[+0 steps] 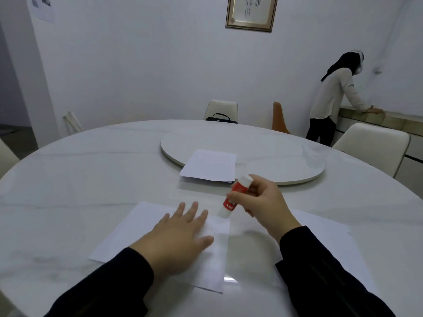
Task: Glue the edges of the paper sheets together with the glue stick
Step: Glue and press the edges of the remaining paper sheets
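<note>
A white paper sheet (128, 234) lies on the round white table (80, 175) in front of me. My left hand (180, 234) rests flat on it, fingers spread, holding nothing. My right hand (263, 204) grips a red and white glue stick (233, 197), tilted, with its lower end touching the sheet's far right corner. A second white sheet (329, 243) lies to the right, partly under my right forearm. A small stack of white sheets (209, 165) sits farther back, overlapping the turntable edge.
A round white turntable (274, 152) occupies the table's middle. Cream chairs (375, 145) and an orange chair (279, 117) stand around the far side, one with a black bag (220, 117). A person (332, 99) leans at a counter at the back right.
</note>
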`<act>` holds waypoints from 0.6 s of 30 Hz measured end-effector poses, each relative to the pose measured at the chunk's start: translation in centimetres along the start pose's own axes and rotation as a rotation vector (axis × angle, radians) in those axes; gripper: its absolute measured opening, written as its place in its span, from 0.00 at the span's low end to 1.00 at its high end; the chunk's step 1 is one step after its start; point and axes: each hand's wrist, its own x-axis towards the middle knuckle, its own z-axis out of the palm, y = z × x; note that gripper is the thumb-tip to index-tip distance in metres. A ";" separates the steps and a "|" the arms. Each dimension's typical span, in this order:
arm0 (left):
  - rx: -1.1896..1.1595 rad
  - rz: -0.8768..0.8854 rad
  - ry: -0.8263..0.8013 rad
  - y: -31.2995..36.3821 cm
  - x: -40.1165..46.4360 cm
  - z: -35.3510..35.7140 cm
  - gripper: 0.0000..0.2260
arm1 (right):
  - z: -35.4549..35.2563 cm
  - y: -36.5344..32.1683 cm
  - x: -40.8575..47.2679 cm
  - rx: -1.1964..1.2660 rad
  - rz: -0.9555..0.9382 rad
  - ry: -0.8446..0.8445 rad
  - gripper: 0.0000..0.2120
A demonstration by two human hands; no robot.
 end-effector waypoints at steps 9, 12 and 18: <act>-0.017 -0.050 0.067 0.7 0.4 1.9 0.25 | 1.1 1.1 0.1 -0.194 -0.020 -0.022 0.06; -0.015 -0.046 0.075 0.7 0.3 1.8 0.23 | 1.2 1.3 0.1 -0.229 -0.020 -0.084 0.07; -0.021 -0.043 0.058 0.5 0.6 1.6 0.24 | 0.5 0.0 -0.2 -0.251 0.018 -0.265 0.06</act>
